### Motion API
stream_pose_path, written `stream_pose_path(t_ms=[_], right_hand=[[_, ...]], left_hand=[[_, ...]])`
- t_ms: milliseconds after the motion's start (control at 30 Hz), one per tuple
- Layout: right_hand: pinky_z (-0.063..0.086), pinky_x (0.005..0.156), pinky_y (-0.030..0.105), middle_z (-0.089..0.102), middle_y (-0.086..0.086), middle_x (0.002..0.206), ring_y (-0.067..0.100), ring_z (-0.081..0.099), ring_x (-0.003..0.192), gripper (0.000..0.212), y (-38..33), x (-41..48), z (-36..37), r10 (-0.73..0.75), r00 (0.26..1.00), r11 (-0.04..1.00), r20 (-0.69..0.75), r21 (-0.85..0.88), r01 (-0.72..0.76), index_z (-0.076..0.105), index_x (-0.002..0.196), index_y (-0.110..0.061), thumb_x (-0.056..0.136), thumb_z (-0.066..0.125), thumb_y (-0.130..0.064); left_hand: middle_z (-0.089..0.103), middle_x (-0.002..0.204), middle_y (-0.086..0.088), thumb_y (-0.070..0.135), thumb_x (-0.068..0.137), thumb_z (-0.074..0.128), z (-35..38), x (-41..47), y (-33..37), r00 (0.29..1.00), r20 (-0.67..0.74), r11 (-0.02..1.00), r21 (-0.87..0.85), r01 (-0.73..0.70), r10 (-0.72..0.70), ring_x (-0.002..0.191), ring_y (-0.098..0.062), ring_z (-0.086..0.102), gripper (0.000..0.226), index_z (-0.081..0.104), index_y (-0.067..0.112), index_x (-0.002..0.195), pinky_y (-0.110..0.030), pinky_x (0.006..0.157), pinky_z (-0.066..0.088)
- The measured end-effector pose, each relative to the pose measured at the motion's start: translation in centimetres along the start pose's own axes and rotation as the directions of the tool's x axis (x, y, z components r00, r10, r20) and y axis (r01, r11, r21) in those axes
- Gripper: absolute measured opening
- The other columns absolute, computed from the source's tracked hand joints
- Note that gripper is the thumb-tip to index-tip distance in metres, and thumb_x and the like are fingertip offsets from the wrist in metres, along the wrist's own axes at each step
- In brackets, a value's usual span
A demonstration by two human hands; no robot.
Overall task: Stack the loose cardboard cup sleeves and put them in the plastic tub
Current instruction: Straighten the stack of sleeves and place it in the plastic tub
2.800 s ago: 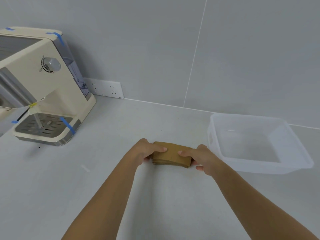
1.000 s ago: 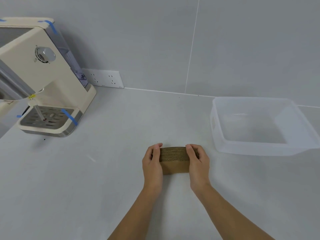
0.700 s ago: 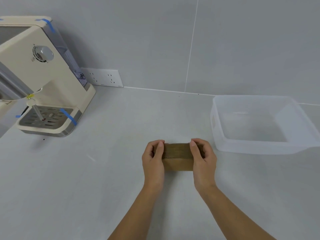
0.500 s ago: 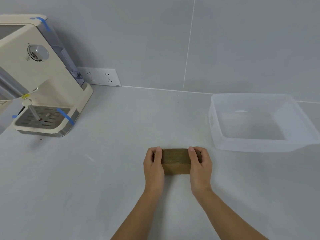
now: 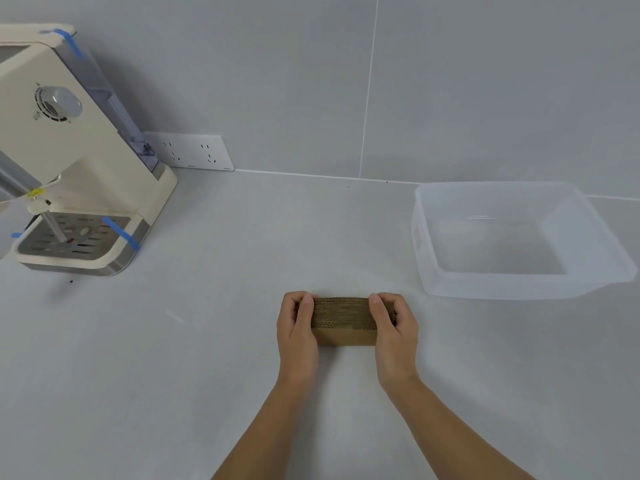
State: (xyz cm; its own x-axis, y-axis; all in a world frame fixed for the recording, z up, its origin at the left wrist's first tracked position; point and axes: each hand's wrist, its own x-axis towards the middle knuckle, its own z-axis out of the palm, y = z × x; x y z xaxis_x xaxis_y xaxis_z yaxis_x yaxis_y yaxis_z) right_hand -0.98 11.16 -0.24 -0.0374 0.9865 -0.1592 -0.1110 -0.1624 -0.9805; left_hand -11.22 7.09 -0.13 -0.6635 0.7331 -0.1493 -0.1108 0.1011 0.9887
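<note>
Stack of brown corrugated cardboard cup sleeves (image 5: pixel 343 322): on edge on the grey surface (image 5: pixel 207 341), clamped between left hand (image 5: pixel 298 332) and right hand (image 5: pixel 394 329). Clear plastic tub (image 5: pixel 433 271) sits apart, right. Half a second ago the stack lay flatter; its fluted edges now face up.

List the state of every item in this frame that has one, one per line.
cardboard sleeves: stacked, stood on edge on the counter, held at both ends
left hand: gripping the stack's left end
right hand: gripping the stack's right end
plastic tub: open, empty
coffee machine: idle, blue tape on
</note>
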Motion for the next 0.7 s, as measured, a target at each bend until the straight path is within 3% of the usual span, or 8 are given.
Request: stream_pose_path(t_ms=[200,333,500,700], right_hand=[[0.042,0.060,0.007,0.057,-0.004,0.072,-0.005,0.051,0.061,0.015,-0.1,0.2,0.2,0.007,1.000,1.000,-0.026,0.013,-0.007,0.059,0.075,-0.015,0.089,0.056,-0.014],[0.044,0.062,0.009,0.058,-0.004,0.074,-0.004,0.053,0.064,0.013,0.0,0.3,0.0,0.022,1.000,1.000,-0.018,-0.002,-0.022,0.060,0.077,-0.017,0.089,0.056,-0.017],[0.043,0.062,0.006,0.058,-0.005,0.076,-0.007,0.052,0.063,0.013,-0.1,0.4,0.0,0.032,0.999,0.999,-0.009,-0.043,-0.032,0.059,0.078,-0.018,0.090,0.055,-0.020],[0.042,0.063,0.006,0.057,-0.006,0.077,-0.006,0.051,0.065,0.012,-0.4,0.3,-0.3,0.034,0.999,0.996,0.036,-0.085,-0.030,0.059,0.080,-0.019,0.090,0.054,-0.022]], left_hand=[[0.057,0.087,0.003,0.025,0.092,0.051,-1.1,0.4,0.3,0.985,0.172,1.000,0.020,0.001,-0.004,0.073,0.006,0.052,0.014,0.058,0.013,0.089,-0.005,0.067,0.040],[0.059,0.099,0.005,0.046,0.064,0.066,-3.2,1.0,0.5,0.907,0.418,0.997,0.068,0.021,-0.048,0.087,0.002,0.057,0.053,0.055,0.023,0.110,-0.014,0.076,0.046],[0.057,0.120,0.000,0.034,0.054,0.080,-6.5,2.3,0.3,0.844,0.528,0.958,0.279,-0.065,-0.097,0.113,-0.011,0.055,0.076,0.046,0.032,0.122,-0.028,0.096,0.045],[0.059,0.116,0.006,0.010,0.066,0.079,-6.5,2.2,0.0,0.856,0.515,0.923,0.347,-0.169,-0.037,0.107,-0.002,0.055,0.062,0.048,0.029,0.117,-0.012,0.090,0.043]])
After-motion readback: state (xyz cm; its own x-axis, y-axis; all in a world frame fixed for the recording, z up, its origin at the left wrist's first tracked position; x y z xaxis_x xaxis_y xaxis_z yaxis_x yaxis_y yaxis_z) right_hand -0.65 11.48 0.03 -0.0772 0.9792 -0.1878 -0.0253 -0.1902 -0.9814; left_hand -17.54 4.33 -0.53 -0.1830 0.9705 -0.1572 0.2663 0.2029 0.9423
